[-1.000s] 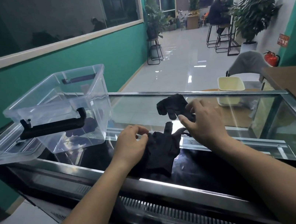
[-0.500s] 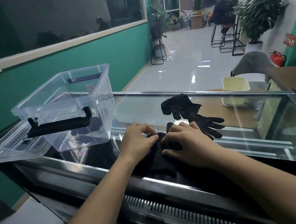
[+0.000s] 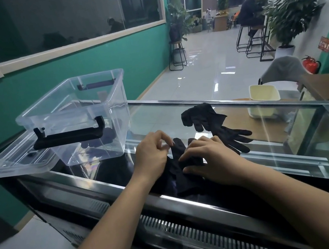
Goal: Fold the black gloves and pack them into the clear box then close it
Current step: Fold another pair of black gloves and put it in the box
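**Fold under way on the glass**

Both hands on one black glove (image 3: 178, 174) at the near edge of the surface (image 3: 158, 118). Left hand (image 3: 153, 156) pinches its far end, fingers curled; right hand (image 3: 210, 160) lies flat, pressing it down. Clear box (image 3: 84, 115) sits open to the left, nearer the left hand. Spare gloves (image 3: 213, 123) wait just beyond the right hand.

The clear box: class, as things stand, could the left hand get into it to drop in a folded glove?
Probably yes: the clear box stands open beside the left hand, with its lid lying underneath.
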Available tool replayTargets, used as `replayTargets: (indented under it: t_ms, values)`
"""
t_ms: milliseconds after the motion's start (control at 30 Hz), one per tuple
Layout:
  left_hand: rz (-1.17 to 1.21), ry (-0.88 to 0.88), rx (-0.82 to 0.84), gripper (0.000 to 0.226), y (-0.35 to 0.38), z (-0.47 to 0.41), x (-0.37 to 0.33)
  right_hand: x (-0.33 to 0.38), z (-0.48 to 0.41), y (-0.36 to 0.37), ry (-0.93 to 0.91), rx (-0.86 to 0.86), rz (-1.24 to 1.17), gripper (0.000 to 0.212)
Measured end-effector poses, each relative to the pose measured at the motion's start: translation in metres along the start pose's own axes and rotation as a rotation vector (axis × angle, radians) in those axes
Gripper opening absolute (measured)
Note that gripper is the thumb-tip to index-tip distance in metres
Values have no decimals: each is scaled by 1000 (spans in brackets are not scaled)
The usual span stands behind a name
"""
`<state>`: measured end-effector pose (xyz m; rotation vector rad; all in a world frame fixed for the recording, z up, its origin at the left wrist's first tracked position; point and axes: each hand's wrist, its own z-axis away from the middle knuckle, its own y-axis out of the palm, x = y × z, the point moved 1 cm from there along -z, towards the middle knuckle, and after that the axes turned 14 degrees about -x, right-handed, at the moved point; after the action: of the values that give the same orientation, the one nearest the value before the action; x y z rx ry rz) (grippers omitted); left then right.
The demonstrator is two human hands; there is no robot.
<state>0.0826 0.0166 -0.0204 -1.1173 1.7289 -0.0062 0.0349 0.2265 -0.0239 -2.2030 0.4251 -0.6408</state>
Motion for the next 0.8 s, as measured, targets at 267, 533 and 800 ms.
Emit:
replayTargets:
  t_ms: [267, 533, 800]
  values:
    - [-26, 50, 19, 9, 8, -3, 2, -2, 0, -2, 9, 18, -65, 37]
    - [-157, 82, 61, 17, 13, -2, 8, -13, -3, -8, 174, -225, -35, 29]
    - [-30, 173, 86, 10, 9, 5, 5, -24, -3, -15, 299, -288, 65, 8]
